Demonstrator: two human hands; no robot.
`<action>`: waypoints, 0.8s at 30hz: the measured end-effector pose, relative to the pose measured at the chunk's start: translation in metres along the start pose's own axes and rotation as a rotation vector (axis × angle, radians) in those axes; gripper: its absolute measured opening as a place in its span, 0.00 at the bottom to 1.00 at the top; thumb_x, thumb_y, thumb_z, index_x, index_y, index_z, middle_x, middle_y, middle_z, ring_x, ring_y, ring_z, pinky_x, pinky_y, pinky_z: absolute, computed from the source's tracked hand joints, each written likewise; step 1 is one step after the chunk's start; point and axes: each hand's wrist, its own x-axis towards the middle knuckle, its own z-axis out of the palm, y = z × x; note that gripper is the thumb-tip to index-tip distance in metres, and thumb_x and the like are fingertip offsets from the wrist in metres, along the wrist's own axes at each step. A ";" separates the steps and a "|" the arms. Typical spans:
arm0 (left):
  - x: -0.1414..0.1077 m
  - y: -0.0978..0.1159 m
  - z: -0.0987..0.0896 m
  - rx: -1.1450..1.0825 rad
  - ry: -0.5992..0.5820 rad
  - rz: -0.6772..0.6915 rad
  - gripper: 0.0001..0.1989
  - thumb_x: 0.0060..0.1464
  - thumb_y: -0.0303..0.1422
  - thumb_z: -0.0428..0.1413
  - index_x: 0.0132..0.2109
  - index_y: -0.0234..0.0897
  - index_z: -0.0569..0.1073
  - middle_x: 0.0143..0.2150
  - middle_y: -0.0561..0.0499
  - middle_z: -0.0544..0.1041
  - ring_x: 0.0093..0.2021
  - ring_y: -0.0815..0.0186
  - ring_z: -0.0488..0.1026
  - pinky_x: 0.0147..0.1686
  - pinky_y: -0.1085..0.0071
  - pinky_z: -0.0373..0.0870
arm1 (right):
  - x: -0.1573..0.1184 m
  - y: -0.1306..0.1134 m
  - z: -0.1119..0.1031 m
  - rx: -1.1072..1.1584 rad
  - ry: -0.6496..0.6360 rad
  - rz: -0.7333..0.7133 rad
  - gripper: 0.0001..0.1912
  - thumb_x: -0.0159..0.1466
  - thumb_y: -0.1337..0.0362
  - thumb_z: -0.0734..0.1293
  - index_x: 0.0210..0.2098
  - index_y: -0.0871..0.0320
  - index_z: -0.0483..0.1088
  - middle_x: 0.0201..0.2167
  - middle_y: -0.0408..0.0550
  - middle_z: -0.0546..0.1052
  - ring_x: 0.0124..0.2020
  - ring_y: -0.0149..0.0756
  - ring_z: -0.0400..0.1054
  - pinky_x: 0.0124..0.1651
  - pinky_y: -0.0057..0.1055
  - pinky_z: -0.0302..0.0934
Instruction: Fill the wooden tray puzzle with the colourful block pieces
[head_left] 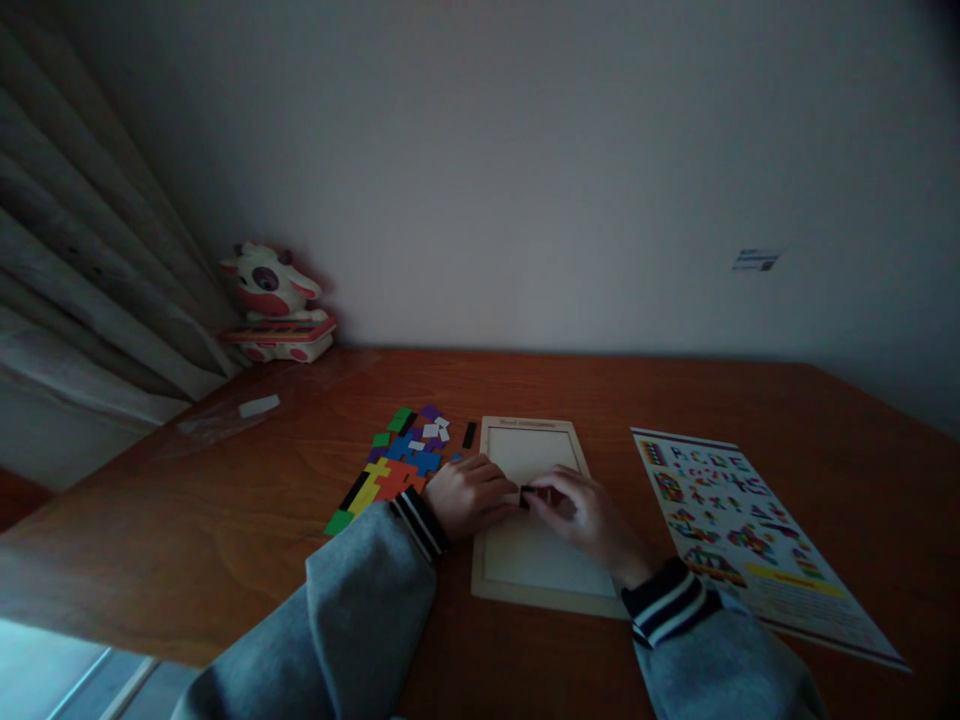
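Note:
A light wooden puzzle board (540, 580) with a pale inner panel lies in front of me. Over its middle, my right hand (592, 515) pinches a small black puzzle piece (526, 496) between thumb and forefinger. From the other side, my left hand (472, 495) meets the same piece, its fingers closed together at the piece's left end. Whether the piece touches the panel I cannot tell. Left of the board, coloured flat pieces (397, 478) in orange, yellow, blue, green, purple, white and black are spread, some partly hidden by my left hand and sleeve.
A printed pattern sheet (780, 590) lies right of the board. One loose black piece (469, 435) rests by the board's upper left edge. At the back left stands a toy cow with a keyboard (277, 300), near a curtain (97, 260) and a white slip (259, 406).

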 end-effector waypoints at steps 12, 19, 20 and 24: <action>0.001 -0.002 -0.004 0.031 -0.074 -0.127 0.14 0.66 0.39 0.50 0.44 0.38 0.78 0.38 0.46 0.79 0.40 0.61 0.75 0.42 0.65 0.73 | 0.000 0.016 0.000 -0.108 0.071 0.142 0.13 0.67 0.53 0.64 0.36 0.55 0.73 0.33 0.48 0.76 0.34 0.39 0.71 0.39 0.36 0.66; -0.009 -0.018 -0.021 0.300 -0.192 -0.763 0.15 0.62 0.42 0.54 0.42 0.35 0.76 0.44 0.40 0.76 0.47 0.51 0.74 0.44 0.57 0.73 | -0.002 0.017 -0.001 -0.112 0.077 0.207 0.15 0.66 0.50 0.65 0.34 0.55 0.72 0.31 0.48 0.76 0.32 0.38 0.71 0.35 0.35 0.65; -0.012 -0.020 -0.024 0.321 -0.209 -0.827 0.16 0.61 0.44 0.54 0.43 0.35 0.76 0.45 0.39 0.76 0.48 0.49 0.74 0.44 0.56 0.73 | -0.002 0.016 -0.002 -0.112 0.072 0.202 0.14 0.67 0.51 0.64 0.35 0.55 0.73 0.32 0.48 0.76 0.32 0.37 0.71 0.35 0.35 0.64; -0.019 -0.025 -0.031 0.334 -0.275 -0.954 0.20 0.59 0.48 0.55 0.46 0.36 0.76 0.47 0.39 0.76 0.47 0.47 0.75 0.42 0.56 0.74 | -0.002 0.014 -0.002 -0.111 0.047 0.177 0.13 0.69 0.54 0.61 0.36 0.54 0.72 0.33 0.47 0.76 0.31 0.36 0.69 0.36 0.34 0.64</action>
